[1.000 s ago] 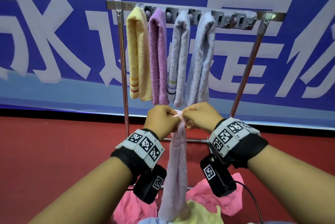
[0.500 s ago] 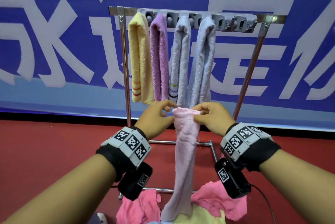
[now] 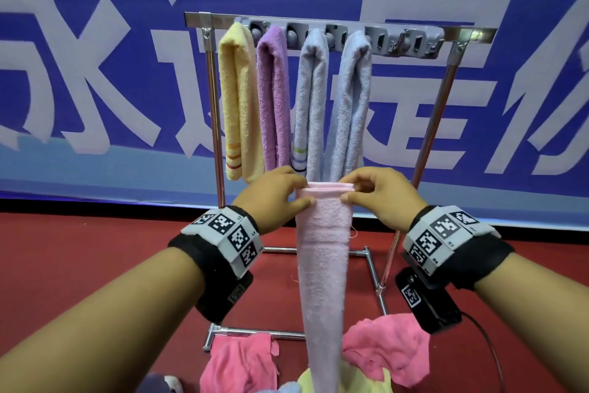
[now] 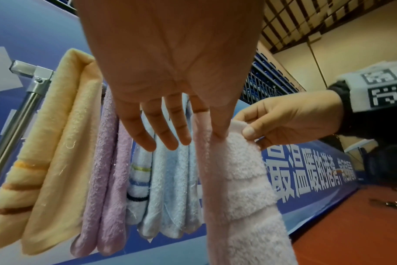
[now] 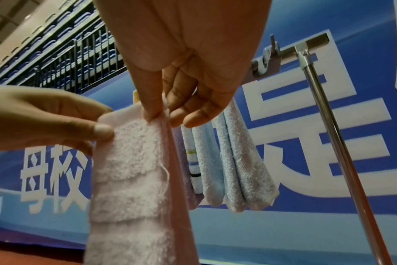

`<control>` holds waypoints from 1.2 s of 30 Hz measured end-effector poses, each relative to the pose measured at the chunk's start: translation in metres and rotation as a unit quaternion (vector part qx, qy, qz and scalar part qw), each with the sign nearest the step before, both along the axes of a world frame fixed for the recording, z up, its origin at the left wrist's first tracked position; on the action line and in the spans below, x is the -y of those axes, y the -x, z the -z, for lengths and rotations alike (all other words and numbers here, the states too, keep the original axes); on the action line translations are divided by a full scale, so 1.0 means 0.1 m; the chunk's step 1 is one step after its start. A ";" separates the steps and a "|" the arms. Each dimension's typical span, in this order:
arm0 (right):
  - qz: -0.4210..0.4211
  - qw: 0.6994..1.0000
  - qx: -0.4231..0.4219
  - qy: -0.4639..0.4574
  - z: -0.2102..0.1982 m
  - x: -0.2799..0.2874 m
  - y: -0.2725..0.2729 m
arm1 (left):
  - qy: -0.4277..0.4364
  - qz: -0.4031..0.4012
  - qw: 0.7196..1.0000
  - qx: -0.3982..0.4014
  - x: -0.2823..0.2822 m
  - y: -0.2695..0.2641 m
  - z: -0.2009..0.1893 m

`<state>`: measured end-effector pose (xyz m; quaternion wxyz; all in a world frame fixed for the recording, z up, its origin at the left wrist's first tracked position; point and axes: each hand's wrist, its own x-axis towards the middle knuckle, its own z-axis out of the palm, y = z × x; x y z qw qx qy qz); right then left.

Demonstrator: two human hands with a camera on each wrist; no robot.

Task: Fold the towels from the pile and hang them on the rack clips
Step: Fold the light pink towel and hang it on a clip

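Clips (image 3: pixel 404 42) lie free at upper right of centre — directly above the vertical pink towel (image 3: pixel 322 252), top corners pinched by left hand (image 3: pixel 274 198) and right hand (image 3: pixel 382 195).

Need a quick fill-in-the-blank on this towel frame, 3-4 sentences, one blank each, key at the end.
1. The number of towels already hanging from the rack is ____.
2. Both the left hand and the right hand pinch the top edge of the ____ towel.
3. The hanging towel nearest the rack's left post is ____ in colour.
4. Right beside the yellow towel hangs the ____ towel.

Missing words: four; pale pink; yellow; purple
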<state>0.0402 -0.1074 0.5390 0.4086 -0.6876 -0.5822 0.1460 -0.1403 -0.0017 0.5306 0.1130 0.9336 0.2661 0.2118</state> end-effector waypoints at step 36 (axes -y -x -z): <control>-0.135 0.956 -0.238 0.104 0.41 0.05 0.01 | 0.478 0.008 0.826 0.300 0.13 -0.15 -0.10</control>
